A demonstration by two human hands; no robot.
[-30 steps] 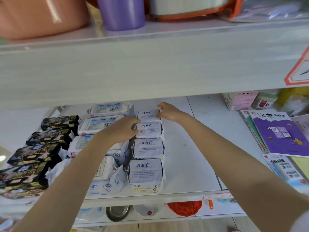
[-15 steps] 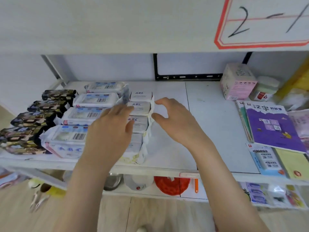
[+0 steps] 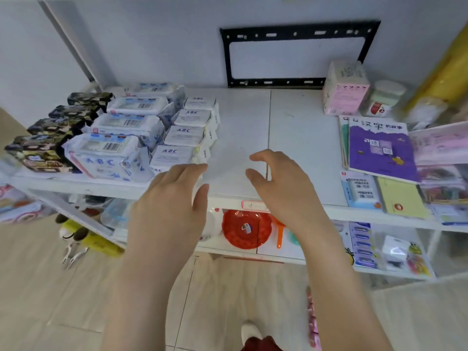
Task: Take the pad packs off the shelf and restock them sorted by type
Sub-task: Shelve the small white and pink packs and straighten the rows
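Your left hand [image 3: 174, 198] and right hand [image 3: 278, 191] both hover with loose, spread fingers over the front lip of the shelf [image 3: 243, 122], holding nothing. The task's goods lie in three rows on the shelf's left part. The small white pad packs [image 3: 186, 134] are nearest your left fingertips, the large blue-and-white pad packs [image 3: 124, 138] sit beside them, and the black pad packs [image 3: 50, 138] are furthest left.

The front small pack sits right at the lip, just beside your left fingers, so a careless brush could knock it down to the lower shelf [image 3: 278, 252] or the floor [image 3: 228, 287]. The front large pack looks tilted toward the edge and might slide the same way. The rows touch, so nudging one may skew its neighbour and blur the sorting.

Your left hand covers the near end of the front small pack. You cannot tell whether any row is stacked two deep. The fine print is too small to read, the black row nearly reaches the frame's edge, and your arms hide part of the lower shelf
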